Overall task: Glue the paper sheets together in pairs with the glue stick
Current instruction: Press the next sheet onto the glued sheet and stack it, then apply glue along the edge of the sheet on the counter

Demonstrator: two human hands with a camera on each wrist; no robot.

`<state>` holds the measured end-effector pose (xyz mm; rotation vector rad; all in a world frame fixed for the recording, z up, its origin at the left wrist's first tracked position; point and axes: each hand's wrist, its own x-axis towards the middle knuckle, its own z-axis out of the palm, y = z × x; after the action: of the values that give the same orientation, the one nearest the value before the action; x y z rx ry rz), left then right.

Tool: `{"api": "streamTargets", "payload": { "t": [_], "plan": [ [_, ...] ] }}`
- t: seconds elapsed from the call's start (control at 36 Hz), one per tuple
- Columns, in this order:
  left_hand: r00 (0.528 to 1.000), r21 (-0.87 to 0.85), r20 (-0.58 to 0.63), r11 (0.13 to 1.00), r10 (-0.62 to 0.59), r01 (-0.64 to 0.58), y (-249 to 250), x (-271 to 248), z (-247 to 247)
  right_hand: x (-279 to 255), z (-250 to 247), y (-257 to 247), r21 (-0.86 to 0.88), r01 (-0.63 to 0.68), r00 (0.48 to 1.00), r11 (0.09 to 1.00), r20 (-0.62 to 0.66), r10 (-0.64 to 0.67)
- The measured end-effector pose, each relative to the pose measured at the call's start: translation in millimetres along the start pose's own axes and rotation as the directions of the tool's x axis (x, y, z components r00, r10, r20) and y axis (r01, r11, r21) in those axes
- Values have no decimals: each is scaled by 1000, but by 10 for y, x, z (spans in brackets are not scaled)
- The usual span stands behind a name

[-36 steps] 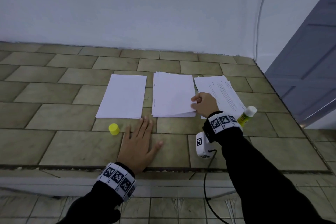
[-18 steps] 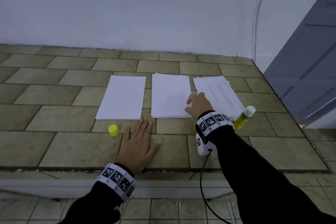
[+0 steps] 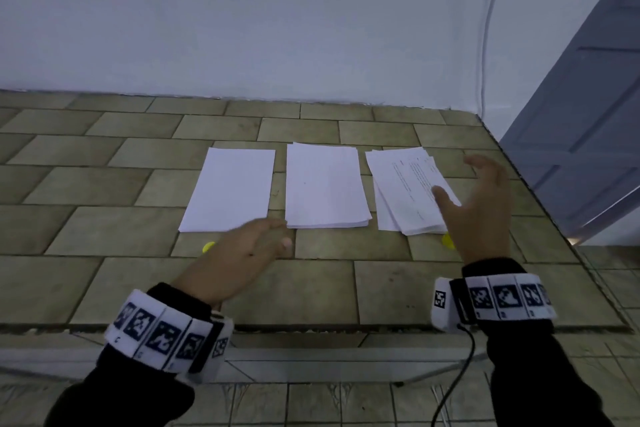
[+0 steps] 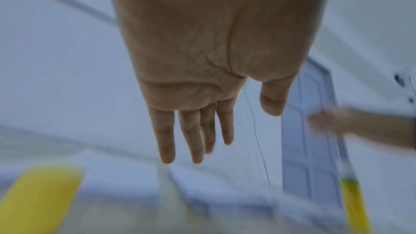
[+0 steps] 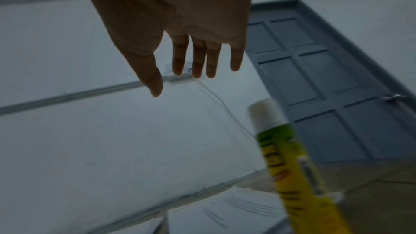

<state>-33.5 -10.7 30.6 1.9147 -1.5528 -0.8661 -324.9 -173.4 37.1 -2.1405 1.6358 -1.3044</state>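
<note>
Three lots of white paper lie side by side on the tiled surface: a plain sheet [image 3: 228, 189] on the left, a plain stack [image 3: 323, 189] in the middle, and a fanned printed stack [image 3: 408, 191] on the right. My left hand [image 3: 277, 234] hovers open, its fingers pointing at the middle stack's near left corner. It half hides the yellow cap [image 3: 208, 247]. My right hand [image 3: 478, 191] is raised, open and empty, over the printed stack's right edge. The uncapped glue stick [image 5: 290, 163] lies under it; only a yellow bit [image 3: 449, 241] shows in the head view.
A white wall [image 3: 277, 28] closes the far side of the tiles. A grey panelled door [image 3: 581, 135] stands at the right. The tiled surface ends in a front edge [image 3: 311, 328] near my wrists, and a black cable [image 3: 453, 385] hangs from my right wrist.
My left hand lifted off the tiles and moved forward toward the middle stack. My right hand left the middle stack and swung right, up over the printed stack.
</note>
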Motion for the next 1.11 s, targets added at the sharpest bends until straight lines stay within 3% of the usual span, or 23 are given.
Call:
{"api": "streamTargets", "payload": {
  "t": [0.11, 0.19, 0.25, 0.36, 0.53, 0.72, 0.94, 1.03, 1.11],
  "plan": [
    [988, 140, -153, 990, 21, 0, 25, 167, -294, -54, -27, 214, 86, -307, 948, 948, 113, 297],
    [977, 320, -190, 934, -98, 156, -206, 479, -402, -100, 0, 306, 97, -462, 876, 882, 207, 436],
    [966, 417, -175, 875, -190, 247, -383, 704, -403, -150, 36, 374, 87, -475, 863, 875, 240, 445],
    [940, 577, -153, 744, -306, 336, -581, 967, -342, -216, 100, 445, 78, -423, 886, 903, 243, 394],
    [934, 687, -165, 643, -318, 340, -679, 1037, -259, -291, 112, 440, -9, -365, 888, 931, 297, 351],
    [944, 628, -200, 705, -264, 330, -696, 1006, -347, -304, 79, 402, 6, -375, 876, 927, 331, 352],
    [901, 382, -396, 861, -176, 336, -508, 839, -589, -302, 85, 434, -1, -361, 885, 933, 315, 343],
    [886, 355, -460, 900, -66, 252, -318, 708, -599, -298, 88, 437, 9, -367, 883, 930, 317, 346],
    [885, 308, -452, 951, 110, 39, -133, 579, -530, -300, 94, 450, 21, -369, 883, 929, 319, 344]
  ]
}}
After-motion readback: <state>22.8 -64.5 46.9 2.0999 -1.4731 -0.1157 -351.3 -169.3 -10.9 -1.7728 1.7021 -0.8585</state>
